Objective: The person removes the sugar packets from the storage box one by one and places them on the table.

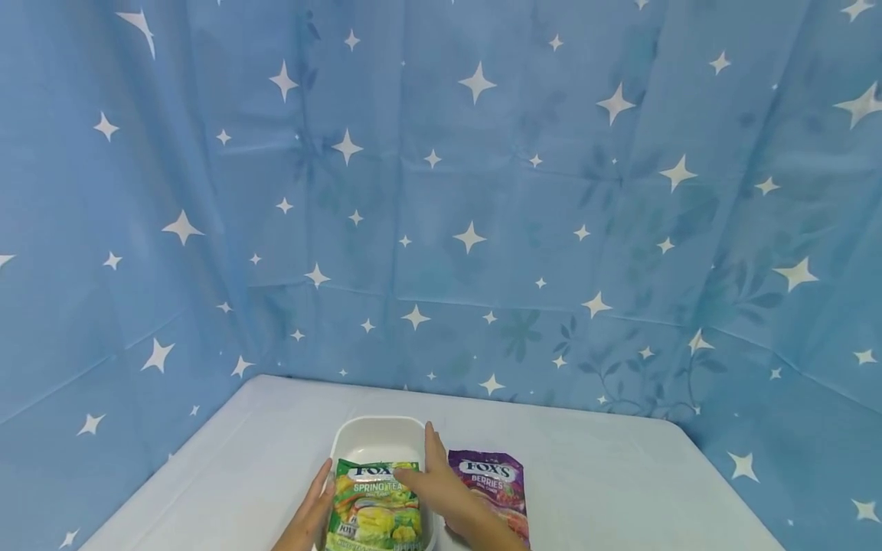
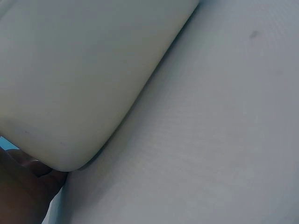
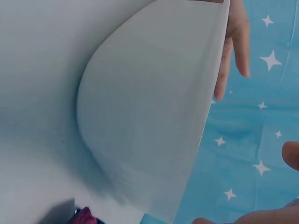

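Your left hand (image 1: pixel 310 511) lies along the left side of the white container (image 1: pixel 382 438), fingers fairly straight. Your right hand (image 1: pixel 444 490) is at the opposite side, fingers extended, thumb spread apart over the green Spring Tea bag (image 1: pixel 375 511); you can't tell whether it touches. That bag lies in the container's near part; the purple Berries bag (image 1: pixel 498 484) rests on the tabletop (image 1: pixel 606 486), right of the container.
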Demonstrator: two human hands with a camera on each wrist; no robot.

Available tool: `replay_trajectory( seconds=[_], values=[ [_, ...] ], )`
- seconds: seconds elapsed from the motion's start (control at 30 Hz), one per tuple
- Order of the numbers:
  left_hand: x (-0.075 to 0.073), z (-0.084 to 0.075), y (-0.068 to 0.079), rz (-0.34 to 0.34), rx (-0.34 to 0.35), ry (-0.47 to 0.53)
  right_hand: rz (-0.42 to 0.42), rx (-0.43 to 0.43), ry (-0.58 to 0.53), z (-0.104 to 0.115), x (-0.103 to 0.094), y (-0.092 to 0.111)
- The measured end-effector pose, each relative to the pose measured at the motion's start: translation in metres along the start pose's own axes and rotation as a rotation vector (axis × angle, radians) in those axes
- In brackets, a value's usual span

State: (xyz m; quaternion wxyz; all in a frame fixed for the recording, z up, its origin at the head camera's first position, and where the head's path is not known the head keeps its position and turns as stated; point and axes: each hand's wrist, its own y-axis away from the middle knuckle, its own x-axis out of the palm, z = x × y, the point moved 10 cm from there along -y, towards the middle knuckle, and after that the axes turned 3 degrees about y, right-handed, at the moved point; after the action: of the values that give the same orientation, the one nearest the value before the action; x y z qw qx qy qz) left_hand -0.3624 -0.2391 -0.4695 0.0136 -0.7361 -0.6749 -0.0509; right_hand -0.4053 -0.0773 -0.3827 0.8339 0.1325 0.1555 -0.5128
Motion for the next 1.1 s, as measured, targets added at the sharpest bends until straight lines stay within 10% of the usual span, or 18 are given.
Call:
replay_trajectory(
  seconds=[0.73,1.1],
  values=[
    [0.006,-0.004,-0.001,0.022,0.030,0.019,0.091,0.071,-0.234,-0.020,0.031,-0.002],
    [-0.003,-0.007,-0.002,-0.130,0.035,-0.132,0.088,0.099,-0.295,-0.030,0.030,-0.004]
  ],
)
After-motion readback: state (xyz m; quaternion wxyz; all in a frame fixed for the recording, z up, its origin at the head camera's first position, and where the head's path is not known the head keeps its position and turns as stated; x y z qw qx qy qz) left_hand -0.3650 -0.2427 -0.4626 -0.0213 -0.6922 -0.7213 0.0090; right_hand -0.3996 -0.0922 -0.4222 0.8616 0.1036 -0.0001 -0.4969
